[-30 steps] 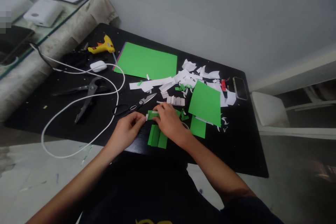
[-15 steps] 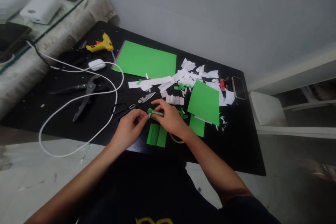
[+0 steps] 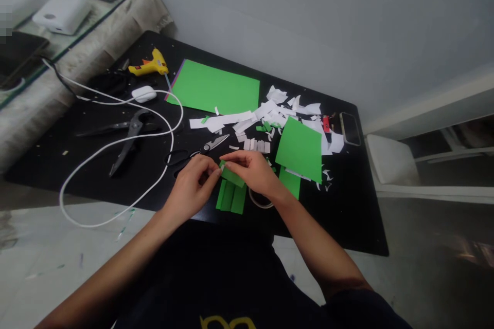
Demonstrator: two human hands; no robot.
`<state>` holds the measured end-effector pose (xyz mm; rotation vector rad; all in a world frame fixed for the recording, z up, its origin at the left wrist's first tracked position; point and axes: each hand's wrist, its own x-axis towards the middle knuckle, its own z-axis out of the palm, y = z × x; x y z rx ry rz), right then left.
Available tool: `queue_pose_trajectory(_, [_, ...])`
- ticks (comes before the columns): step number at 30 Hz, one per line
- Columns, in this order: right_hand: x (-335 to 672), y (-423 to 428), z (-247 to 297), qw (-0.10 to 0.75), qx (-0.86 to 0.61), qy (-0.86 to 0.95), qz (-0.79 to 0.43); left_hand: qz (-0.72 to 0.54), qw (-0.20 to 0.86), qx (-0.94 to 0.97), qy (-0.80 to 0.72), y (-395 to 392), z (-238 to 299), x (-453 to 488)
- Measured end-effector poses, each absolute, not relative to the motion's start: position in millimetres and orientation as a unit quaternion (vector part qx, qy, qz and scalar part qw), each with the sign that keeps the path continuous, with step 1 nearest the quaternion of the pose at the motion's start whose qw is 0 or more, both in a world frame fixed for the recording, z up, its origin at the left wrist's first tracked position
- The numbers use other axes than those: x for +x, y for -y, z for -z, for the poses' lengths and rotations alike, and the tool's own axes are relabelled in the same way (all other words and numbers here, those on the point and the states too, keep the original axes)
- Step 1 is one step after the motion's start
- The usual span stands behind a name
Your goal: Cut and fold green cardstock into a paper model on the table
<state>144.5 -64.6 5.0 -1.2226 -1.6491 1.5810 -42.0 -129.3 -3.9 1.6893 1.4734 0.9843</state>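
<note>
My left hand (image 3: 196, 182) and my right hand (image 3: 257, 174) meet over the table's near side, fingertips pinched on a small green paper piece (image 3: 233, 177). A tiny whitish bit shows at its left end between the fingertips; I cannot make out what it is. Just below lies a folded green paper strip (image 3: 231, 201) with upright creases. Beneath my right wrist, a tape roll (image 3: 262, 204) is partly covered. Black-handled scissors (image 3: 210, 146) rest beyond my left hand, their handles partly behind it. Pale folded paper (image 3: 257, 146) sits past my right fingers.
Green sheets (image 3: 216, 85) lie at the back, with white paper scraps (image 3: 274, 108) beside them. Another green sheet (image 3: 300, 149) and a phone (image 3: 350, 128) are at right. A yellow glue gun (image 3: 150, 64), pliers (image 3: 131, 136) and a looping white cable (image 3: 64, 190) occupy the left.
The green paper piece has turned so that its flat face now shows, extending below my right fingers. My right fingers have drawn together at its top edge; my left hand stays nearly in place.
</note>
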Motion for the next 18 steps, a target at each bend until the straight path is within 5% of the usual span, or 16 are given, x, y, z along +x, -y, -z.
queue_pose_trajectory(18, [144.6,70.0,-16.6,0.268,-0.463,0.643,-0.547,-0.355,0.341,0.642,-0.588,131.6,5.3,-42.4])
